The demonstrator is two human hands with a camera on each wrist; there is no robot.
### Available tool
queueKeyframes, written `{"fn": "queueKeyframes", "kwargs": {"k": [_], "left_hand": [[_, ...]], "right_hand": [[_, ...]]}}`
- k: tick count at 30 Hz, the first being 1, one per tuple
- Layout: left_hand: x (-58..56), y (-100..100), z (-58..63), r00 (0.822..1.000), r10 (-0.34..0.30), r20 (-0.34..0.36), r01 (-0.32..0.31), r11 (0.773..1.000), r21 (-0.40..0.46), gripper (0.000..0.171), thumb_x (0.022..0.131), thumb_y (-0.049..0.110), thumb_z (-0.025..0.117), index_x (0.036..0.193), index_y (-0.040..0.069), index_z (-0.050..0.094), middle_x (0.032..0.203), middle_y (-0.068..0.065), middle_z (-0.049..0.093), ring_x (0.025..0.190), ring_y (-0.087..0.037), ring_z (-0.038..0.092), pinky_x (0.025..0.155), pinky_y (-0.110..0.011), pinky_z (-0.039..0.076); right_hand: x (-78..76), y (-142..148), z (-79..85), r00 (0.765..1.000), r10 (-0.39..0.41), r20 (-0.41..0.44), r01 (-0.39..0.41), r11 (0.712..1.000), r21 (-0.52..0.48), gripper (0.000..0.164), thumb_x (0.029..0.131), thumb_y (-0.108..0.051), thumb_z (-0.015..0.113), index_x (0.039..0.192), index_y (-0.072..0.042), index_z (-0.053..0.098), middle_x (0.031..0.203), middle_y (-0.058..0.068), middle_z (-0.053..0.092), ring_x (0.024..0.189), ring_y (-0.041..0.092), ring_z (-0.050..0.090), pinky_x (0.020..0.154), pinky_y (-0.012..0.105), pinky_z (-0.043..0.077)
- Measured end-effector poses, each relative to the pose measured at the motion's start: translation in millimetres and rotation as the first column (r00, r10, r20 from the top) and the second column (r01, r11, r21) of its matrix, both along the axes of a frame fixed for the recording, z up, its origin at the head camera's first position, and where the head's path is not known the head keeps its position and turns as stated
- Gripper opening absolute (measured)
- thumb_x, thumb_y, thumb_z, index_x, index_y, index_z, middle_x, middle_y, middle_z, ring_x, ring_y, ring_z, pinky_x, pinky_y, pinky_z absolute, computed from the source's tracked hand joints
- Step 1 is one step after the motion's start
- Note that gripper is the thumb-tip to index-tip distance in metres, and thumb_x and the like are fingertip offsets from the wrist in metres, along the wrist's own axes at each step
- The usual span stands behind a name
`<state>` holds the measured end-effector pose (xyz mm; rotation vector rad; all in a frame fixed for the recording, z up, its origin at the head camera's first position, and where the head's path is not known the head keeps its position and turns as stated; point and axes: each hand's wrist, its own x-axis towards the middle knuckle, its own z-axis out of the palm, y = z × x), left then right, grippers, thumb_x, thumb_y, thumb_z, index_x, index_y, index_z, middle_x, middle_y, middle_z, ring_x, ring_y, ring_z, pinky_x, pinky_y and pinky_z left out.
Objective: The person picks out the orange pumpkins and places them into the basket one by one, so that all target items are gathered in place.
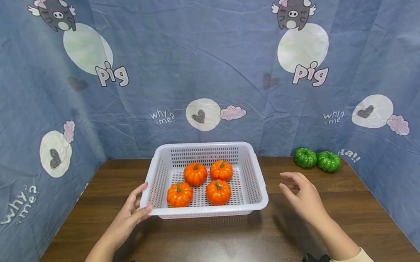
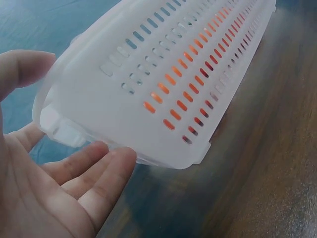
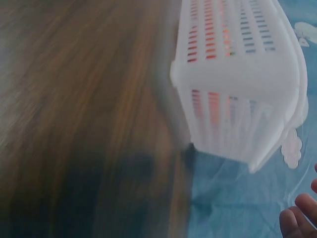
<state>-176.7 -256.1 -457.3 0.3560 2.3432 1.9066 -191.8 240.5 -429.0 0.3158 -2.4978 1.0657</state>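
Observation:
A white perforated plastic basket (image 1: pixel 205 209) is in the middle of the head view. Inside it are several small orange pumpkins (image 1: pixel 218 192) with green stems. At its left end my left hand (image 1: pixel 128 215) grips the rim, thumb by the near corner; the left wrist view shows the fingers (image 2: pixel 106 183) bent around the rim's edge. My right hand (image 1: pixel 306 197) is apart from the basket, to its right, with fingers loosely bent and nothing held. Only some of its fingertips (image 3: pixel 297 220) show in the right wrist view.
Two green pumpkins (image 1: pixel 305 157) sit side by side at the back right of the brown wooden table (image 1: pixel 212 247). A blue cloth (image 1: pixel 196 57) with pig prints stands behind the table and along both sides.

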Motion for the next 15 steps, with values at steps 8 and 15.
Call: {"fn": "queueKeyframes", "kwargs": {"k": [8, 15], "left_hand": [[3.5, -7.3, -0.6, 0.993, -0.037, -0.112, 0.043, 0.998, 0.055, 0.065, 0.104, 0.007, 0.046, 0.157, 0.002, 0.008, 0.146, -0.041, 0.031, 0.112, -0.002, 0.059, 0.089, -0.024, 0.051], [14.1, -17.8, 2.5, 0.983, -0.022, -0.184, 0.023, 1.0, 0.0, 0.062, 0.105, 0.005, 0.044, 0.157, 0.002, 0.011, 0.145, -0.039, 0.033, 0.116, 0.003, 0.054, 0.088, -0.024, 0.052]], "right_hand": [[9.3, 26.6, -3.1, 0.998, -0.054, -0.014, 0.054, 0.997, 0.057, 0.029, 0.094, -0.011, 0.069, 0.122, -0.003, 0.065, 0.116, 0.015, 0.065, 0.095, 0.033, 0.07, 0.081, 0.045, 0.055], [14.9, 53.1, -5.6, 0.992, -0.124, -0.008, 0.124, 0.988, 0.09, 0.03, 0.097, -0.014, 0.067, 0.124, -0.002, 0.064, 0.117, 0.018, 0.064, 0.096, 0.037, 0.069, 0.081, 0.048, 0.054]]}}
